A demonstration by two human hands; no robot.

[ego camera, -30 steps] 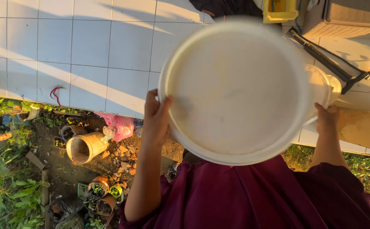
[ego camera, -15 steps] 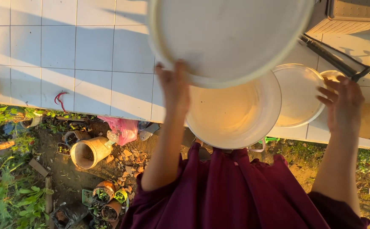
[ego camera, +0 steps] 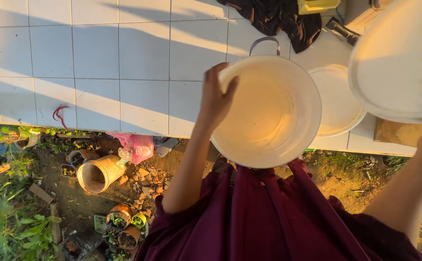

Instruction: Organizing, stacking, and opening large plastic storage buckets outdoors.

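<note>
The round white plastic lid [ego camera: 399,63], lifted off and swung right by the mostly hidden right hand, leaves the open white plastic bucket [ego camera: 269,113] on the tiled floor [ego camera: 95,63], left hand [ego camera: 216,99] fingers clamped on its rim.

Outdoors, in low warm sunlight with long diagonal shadows. Above, a floor of square white tiles [ego camera: 95,63] with a dark crumpled cloth [ego camera: 278,19] at the top edge. Below, bare brown soil [ego camera: 71,193], green weeds [ego camera: 8,227], a toppled tan clay pot [ego camera: 100,173], a pink plastic bag [ego camera: 136,147].
</note>
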